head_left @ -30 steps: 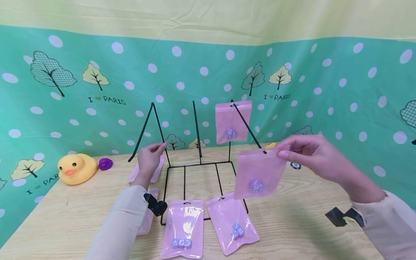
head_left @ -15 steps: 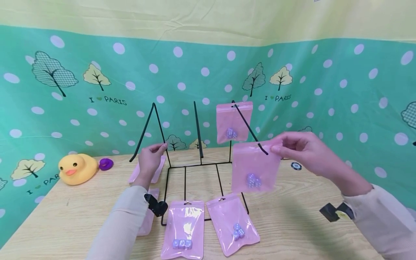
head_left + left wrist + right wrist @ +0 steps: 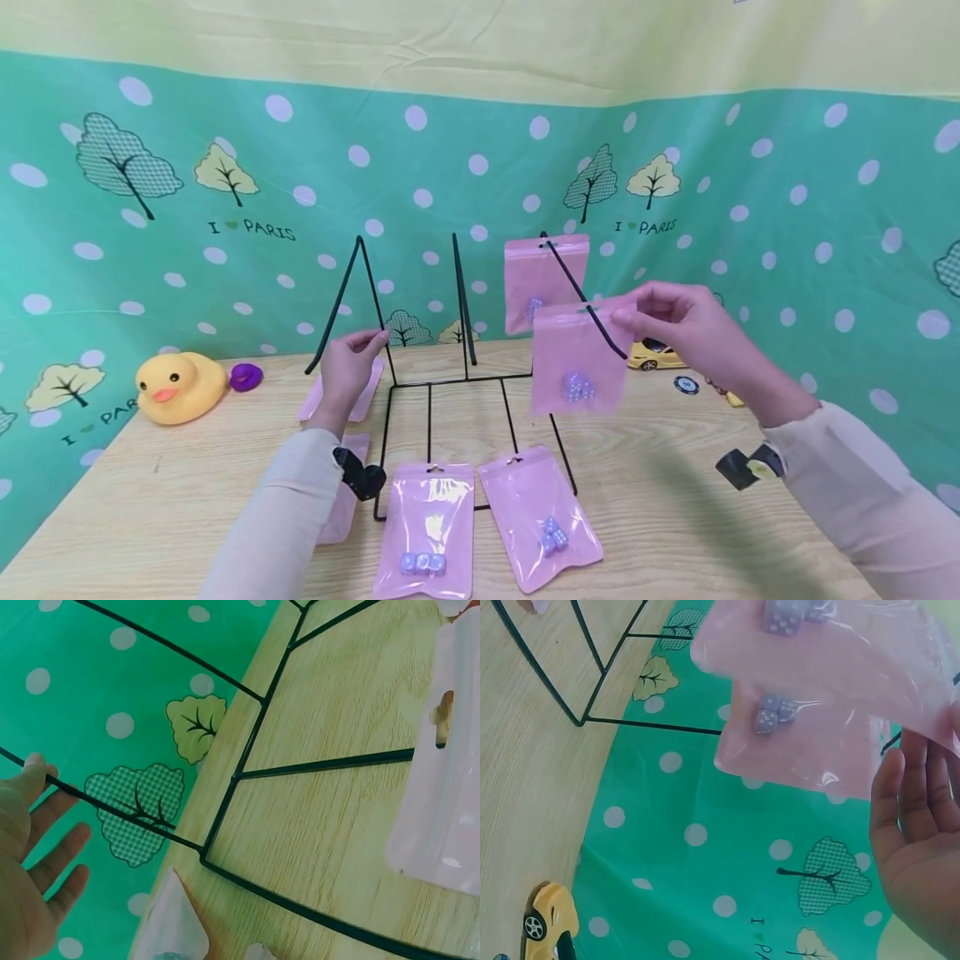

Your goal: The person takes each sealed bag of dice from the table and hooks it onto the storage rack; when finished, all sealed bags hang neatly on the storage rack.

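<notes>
Pink bag (image 3: 570, 358): slid farther back along right prong (image 3: 600, 326), threaded on it
Right hand (image 3: 678, 321): pinching top corner, fingertips closed
Left hand (image 3: 348, 367): pinching rack upright (image 3: 374, 288)
Hanging slot (image 3: 584, 309): might snag or tear if tugged crooked, imo

My bare left hand (image 3: 347, 371) extends from a cream fabric sleeve (image 3: 273, 512), thumb and forefinger pinching, other fingers (image 3: 63, 849) loosely spread. From here I see my bare right hand (image 3: 693, 329) higher, thumb and forefinger also pinching.
</notes>
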Action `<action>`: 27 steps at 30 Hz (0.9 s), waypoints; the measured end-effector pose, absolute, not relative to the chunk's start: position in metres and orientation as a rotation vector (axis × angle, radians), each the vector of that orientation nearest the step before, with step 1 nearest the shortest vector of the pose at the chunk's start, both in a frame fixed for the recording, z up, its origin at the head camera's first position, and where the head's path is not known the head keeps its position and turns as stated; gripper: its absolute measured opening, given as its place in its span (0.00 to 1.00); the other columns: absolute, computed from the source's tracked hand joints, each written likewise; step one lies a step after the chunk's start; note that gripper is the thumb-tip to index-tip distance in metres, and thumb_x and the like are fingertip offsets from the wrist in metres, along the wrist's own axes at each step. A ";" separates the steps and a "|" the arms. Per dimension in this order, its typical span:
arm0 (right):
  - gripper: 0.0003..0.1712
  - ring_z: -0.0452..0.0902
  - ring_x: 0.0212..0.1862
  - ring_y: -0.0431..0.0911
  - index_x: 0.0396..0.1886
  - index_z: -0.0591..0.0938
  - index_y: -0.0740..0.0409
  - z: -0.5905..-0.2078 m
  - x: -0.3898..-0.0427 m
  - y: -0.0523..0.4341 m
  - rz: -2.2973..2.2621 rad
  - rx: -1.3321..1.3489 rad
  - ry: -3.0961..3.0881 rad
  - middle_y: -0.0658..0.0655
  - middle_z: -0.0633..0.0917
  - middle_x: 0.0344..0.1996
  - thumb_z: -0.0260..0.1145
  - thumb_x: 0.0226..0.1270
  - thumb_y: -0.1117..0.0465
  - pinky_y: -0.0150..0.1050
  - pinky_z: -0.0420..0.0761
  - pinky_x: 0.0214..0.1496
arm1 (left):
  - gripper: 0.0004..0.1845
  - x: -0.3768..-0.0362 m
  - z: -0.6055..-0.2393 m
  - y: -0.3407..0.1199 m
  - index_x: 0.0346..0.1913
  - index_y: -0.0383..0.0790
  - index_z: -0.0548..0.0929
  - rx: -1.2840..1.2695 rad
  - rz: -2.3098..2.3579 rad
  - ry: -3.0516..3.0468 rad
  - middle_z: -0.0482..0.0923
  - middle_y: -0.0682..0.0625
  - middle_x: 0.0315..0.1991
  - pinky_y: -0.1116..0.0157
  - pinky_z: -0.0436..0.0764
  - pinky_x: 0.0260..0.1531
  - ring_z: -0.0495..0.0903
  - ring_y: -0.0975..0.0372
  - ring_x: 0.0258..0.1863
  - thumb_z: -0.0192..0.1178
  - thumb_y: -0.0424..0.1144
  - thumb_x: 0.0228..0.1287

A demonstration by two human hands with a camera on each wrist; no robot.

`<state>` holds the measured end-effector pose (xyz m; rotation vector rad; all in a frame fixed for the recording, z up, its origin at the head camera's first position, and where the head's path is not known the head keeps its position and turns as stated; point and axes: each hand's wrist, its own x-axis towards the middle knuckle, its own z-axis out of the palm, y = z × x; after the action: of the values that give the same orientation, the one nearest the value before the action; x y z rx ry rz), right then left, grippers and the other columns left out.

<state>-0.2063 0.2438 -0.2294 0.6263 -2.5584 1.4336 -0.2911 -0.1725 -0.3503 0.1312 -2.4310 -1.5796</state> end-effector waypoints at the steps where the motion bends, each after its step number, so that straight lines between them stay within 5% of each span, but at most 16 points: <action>1: 0.11 0.82 0.37 0.46 0.46 0.85 0.59 -0.230 -0.208 0.244 1.437 0.602 -2.553 0.52 0.87 0.32 0.67 0.74 0.56 0.34 0.81 0.41 | 0.21 -0.291 -0.350 -0.173 0.62 0.35 0.83 0.117 -1.571 -2.437 0.81 0.38 0.60 0.51 0.73 0.64 0.75 0.49 0.64 0.60 0.47 0.76; 27: 0.21 0.78 0.34 0.45 0.47 0.85 0.56 -0.230 -0.259 0.219 1.380 0.397 -2.507 0.49 0.86 0.33 0.69 0.70 0.43 0.34 0.75 0.31 | 0.21 -0.294 -0.350 -0.174 0.61 0.35 0.82 0.119 -1.629 -2.417 0.81 0.38 0.59 0.51 0.73 0.64 0.77 0.48 0.62 0.62 0.46 0.75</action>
<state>-0.2590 0.2191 -0.2305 0.3969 -2.5066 1.3799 -0.2938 -0.1742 -0.3495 0.1193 -2.4165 -1.6293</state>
